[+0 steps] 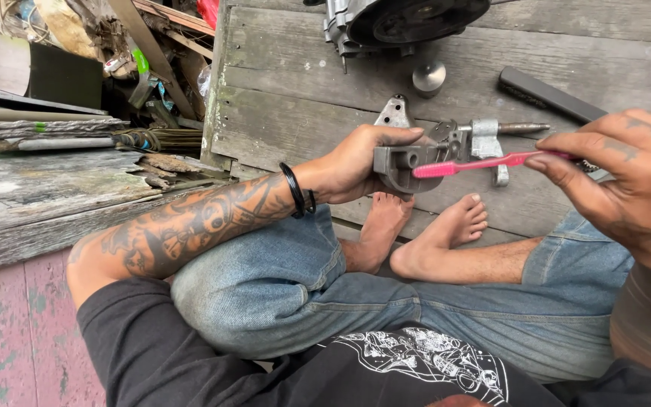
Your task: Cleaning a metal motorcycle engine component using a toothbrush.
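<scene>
We sit cross-legged on the plank floor [280,128], left hand [356,162] wrapped tight around a grey metal part [423,154] held up over our bare feet [416,226], right hand [627,181] pinching the handle of a pink toothbrush [484,163] whose head end meets the part's near face. Beyond the part lie a round motor housing [401,22], a small metal cap [429,75] and a dark flat bar [544,94]. Progress looks mid-scrub to us: brush on the part, the part's far side not visible, so what's already clean we can't tell.
</scene>
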